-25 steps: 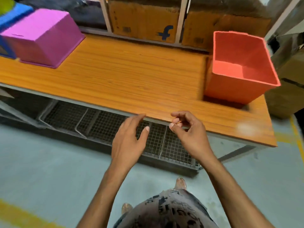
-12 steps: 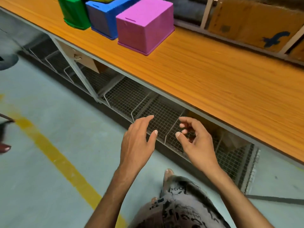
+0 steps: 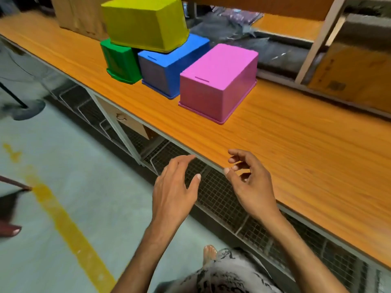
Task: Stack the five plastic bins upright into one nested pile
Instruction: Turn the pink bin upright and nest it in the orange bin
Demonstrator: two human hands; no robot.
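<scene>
Since half a second ago the view has swung right, so the pink bin (image 3: 218, 81) sits nearer centre and the yellow bin (image 3: 146, 22) is now in full view; hands barely changed. Left hand (image 3: 173, 187) and right hand (image 3: 251, 182) hover at the table (image 3: 296, 155) front edge, both empty, fingers loosely spread and curled, gripping nothing. Pink bin lies upside down on the table, well beyond both hands. Behind it the blue bin (image 3: 167, 66) and green bin (image 3: 120, 62) are also inverted, side by side, partly hidden. Yellow bin rests inverted on top of them, its top cut off by the frame. No readable writing; background blurred.
</scene>
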